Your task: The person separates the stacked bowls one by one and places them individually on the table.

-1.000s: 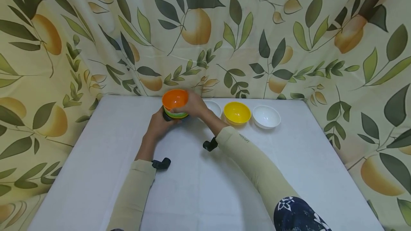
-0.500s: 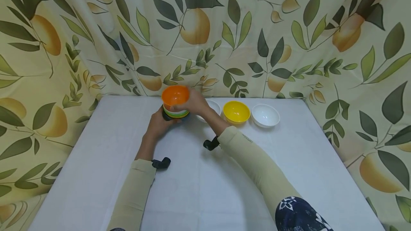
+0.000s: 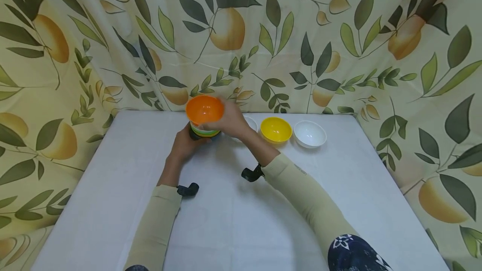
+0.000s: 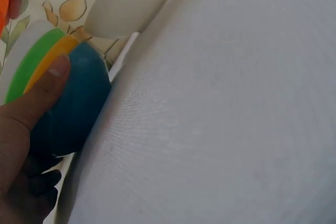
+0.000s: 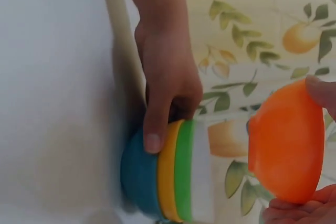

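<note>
My right hand [image 3: 232, 121] holds an orange bowl [image 3: 203, 110] by its rim, above a nested stack of bowls. In the right wrist view, a gap shows between the orange bowl [image 5: 286, 140] and the stack. From the bottom up, the stack has a blue bowl [image 5: 139, 177], a yellow bowl [image 5: 167, 177], a green bowl [image 5: 184, 182] and a white bowl [image 5: 201, 182]. My left hand [image 3: 184, 142] grips this stack low on its side; its thumb [image 4: 59, 66] presses on the yellow and blue bowls in the left wrist view.
To the right of the stack, along the table's back edge, stand a white bowl [image 3: 251, 123] partly behind my right hand, a yellow bowl [image 3: 276, 130] and another white bowl [image 3: 310, 134]. A leaf-and-fruit patterned curtain [image 3: 229, 32] hangs behind the white-covered table [image 3: 226, 212].
The orange bowl has risen in my right hand, away from the stack. My left hand has stayed round the stacked bowls.
</note>
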`<state>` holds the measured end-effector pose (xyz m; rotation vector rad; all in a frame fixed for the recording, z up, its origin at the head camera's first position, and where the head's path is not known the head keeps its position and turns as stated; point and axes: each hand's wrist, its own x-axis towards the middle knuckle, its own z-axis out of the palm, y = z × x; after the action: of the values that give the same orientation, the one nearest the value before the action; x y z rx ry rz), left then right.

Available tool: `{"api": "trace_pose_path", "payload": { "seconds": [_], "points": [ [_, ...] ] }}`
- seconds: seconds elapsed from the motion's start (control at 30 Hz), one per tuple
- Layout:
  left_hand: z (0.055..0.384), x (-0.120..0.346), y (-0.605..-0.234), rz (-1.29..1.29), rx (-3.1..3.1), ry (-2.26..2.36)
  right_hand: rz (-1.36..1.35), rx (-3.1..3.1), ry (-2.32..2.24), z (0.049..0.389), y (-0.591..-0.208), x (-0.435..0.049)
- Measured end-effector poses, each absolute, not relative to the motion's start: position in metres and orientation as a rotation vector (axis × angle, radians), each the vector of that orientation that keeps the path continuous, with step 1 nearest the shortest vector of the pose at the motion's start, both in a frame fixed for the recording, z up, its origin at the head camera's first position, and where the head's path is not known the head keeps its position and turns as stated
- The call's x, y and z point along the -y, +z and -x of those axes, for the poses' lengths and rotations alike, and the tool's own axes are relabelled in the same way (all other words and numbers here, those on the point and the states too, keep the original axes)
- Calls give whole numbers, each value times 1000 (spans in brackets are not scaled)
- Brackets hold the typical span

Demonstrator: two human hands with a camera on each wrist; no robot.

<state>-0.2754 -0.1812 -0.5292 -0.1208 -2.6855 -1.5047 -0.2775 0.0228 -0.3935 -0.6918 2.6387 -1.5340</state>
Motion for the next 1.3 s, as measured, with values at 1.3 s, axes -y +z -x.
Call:
{"api": "trace_pose_path", "payload": {
  "seconds": [1.3],
  "points": [
    [278, 181, -528, 132, 2689, -1486, 611, -2583, -1436, 211, -464, -67]
  ]
}}
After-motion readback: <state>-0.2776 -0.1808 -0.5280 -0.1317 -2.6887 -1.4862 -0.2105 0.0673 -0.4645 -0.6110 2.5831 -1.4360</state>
